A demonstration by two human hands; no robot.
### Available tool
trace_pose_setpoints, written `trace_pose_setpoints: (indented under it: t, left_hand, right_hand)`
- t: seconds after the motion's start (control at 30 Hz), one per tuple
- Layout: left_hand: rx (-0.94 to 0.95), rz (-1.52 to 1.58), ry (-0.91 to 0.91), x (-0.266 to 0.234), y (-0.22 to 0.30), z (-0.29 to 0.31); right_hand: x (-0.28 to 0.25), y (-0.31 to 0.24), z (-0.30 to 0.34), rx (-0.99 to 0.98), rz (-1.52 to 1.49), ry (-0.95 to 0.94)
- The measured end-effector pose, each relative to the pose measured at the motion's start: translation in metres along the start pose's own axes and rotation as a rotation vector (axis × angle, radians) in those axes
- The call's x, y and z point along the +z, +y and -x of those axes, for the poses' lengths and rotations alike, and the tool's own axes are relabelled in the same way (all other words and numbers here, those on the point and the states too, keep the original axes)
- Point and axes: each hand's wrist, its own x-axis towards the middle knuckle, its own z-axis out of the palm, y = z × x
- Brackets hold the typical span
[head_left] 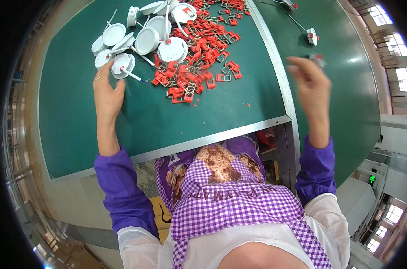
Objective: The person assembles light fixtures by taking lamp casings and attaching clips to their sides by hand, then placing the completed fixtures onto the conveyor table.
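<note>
My left hand [108, 93] reaches to the near edge of a pile of white round lamps. Its thumb and fingers are apart, with the fingertips at a white lamp [123, 62] that has a short white cable. Whether they touch it I cannot tell. My right hand [312, 85] is blurred by motion above the green surface on the right. Its fingers look partly spread, with nothing visible in them. Just beyond its fingers is a smeared white and red piece [319, 59], probably another lamp.
Red clips with metal loops [196, 67] lie heaped beside the lamps. A metal strip [275, 58] divides the green table [78, 134] from the right-hand green surface [351, 98]. Farther along that surface lies a lamp with a cable [311, 36], with another piece [289, 4] beyond.
</note>
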Motion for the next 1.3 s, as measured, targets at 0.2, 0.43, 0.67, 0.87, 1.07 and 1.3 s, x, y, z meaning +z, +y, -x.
trace_pose_setpoints:
  t: [0.2,0.43,0.67,0.87,1.07,1.3]
  left_hand:
    - [-0.070,-0.291,-0.080,0.030,0.009,-0.010]
    - [-0.069,-0.033,-0.020,0.028,0.018,0.024]
    - [-0.215,0.094,-0.068,0.012,0.068,0.079]
    - [-0.180,0.135,-0.071,0.005,0.069,0.093]
    - [-0.162,0.327,-0.081,-0.008,0.087,0.098]
    - [-0.413,1.277,-0.204,-0.011,0.129,0.097]
  right_hand:
    - [0.090,-0.008,0.010,-0.265,0.126,-0.311]
    - [0.097,-0.015,0.023,-0.475,0.278,-0.324]
    - [0.088,-0.028,0.027,0.096,-0.399,-0.376]
    - [0.090,-0.050,0.019,0.317,-0.642,-0.437]
    - [0.097,-0.053,0.022,0.337,-0.717,-0.381]
    - [0.089,-0.072,-0.006,0.253,-0.677,-0.363]
